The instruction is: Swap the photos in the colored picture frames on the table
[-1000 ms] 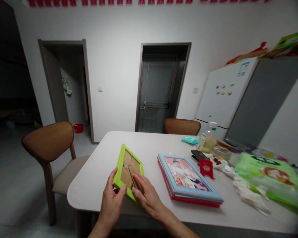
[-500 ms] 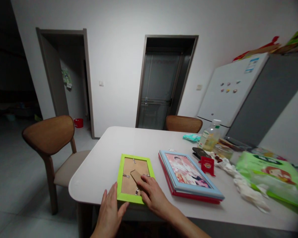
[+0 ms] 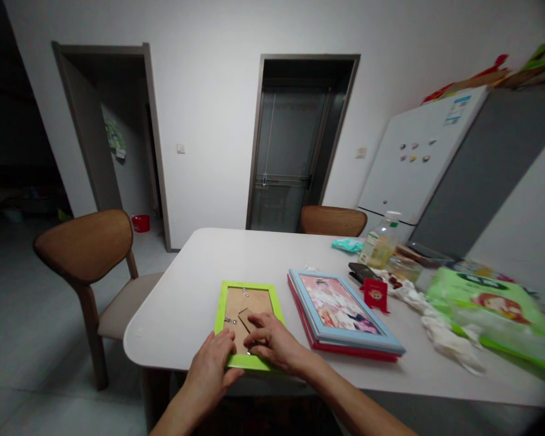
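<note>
A lime-green picture frame [image 3: 219,309] lies face down on the white table, its brown backing board [image 3: 236,303] facing up. A flat stand leg [image 3: 244,316] and several small metal clips show on the back. My left hand [image 3: 212,361] holds the near left corner, fingers over the left side and thumb by the near edge. My right hand [image 3: 272,344] rests over the lower right part, fingers bent, with thumb and a fingertip closed at the near metal clip [image 3: 249,352]. That hand hides the right-hand clip and part of the leg.
To the right lies a stack with a light-blue picture frame [image 3: 317,321] over a red one [image 3: 320,349]. Beyond are a red card [image 3: 375,295], a dark phone-like object [image 3: 362,274], a bottle [image 3: 381,242], crumpled tissues [image 3: 447,342] and a green tissue pack [image 3: 463,303]. A wooden chair [image 3: 86,245] stands at left.
My left hand has moved right and up onto the frame's near left corner. My right fingers have drawn back and bent toward the near clip. The view has shifted slightly.
</note>
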Action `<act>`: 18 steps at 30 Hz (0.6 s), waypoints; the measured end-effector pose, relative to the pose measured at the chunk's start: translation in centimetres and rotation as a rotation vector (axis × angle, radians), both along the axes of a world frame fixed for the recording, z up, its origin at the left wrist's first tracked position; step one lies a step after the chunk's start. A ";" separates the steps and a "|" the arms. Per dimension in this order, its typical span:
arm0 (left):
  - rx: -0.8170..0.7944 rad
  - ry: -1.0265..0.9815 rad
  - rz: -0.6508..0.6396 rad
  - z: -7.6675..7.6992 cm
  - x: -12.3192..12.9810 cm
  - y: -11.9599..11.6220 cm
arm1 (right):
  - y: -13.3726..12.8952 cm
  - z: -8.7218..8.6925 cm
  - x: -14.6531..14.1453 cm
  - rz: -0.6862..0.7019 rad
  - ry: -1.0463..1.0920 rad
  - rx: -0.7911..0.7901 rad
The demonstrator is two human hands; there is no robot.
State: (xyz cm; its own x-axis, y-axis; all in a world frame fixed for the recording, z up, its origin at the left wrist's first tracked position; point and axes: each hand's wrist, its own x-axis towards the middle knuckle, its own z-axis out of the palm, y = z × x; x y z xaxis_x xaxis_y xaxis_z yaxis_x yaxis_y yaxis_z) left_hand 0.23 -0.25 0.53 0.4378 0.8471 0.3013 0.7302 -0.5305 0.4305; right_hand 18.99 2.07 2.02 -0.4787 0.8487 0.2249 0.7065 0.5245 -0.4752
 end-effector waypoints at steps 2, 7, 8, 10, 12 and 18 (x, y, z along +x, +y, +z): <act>0.004 -0.012 0.020 -0.2 0.0 0.1 | 0.2 -0.3 -0.3 -0.037 0.015 0.022; 0.029 -0.040 0.040 -0.9 -0.1 -0.1 | 0.2 -0.7 -0.9 -0.075 0.001 0.099; 0.034 -0.046 0.040 -0.9 -0.1 -0.2 | 0.2 -0.7 -0.9 -0.071 -0.001 0.100; 0.043 -0.059 0.035 -0.9 -0.1 -0.2 | 0.4 -0.6 -0.9 -0.092 0.014 0.090; 0.049 -0.061 0.035 -1.0 -0.1 -0.2 | 0.8 -0.5 -1.2 -0.136 0.039 0.088; 0.064 -0.042 0.043 -1.1 0.0 0.0 | 2.9 -0.3 -4.3 -0.217 -0.037 0.119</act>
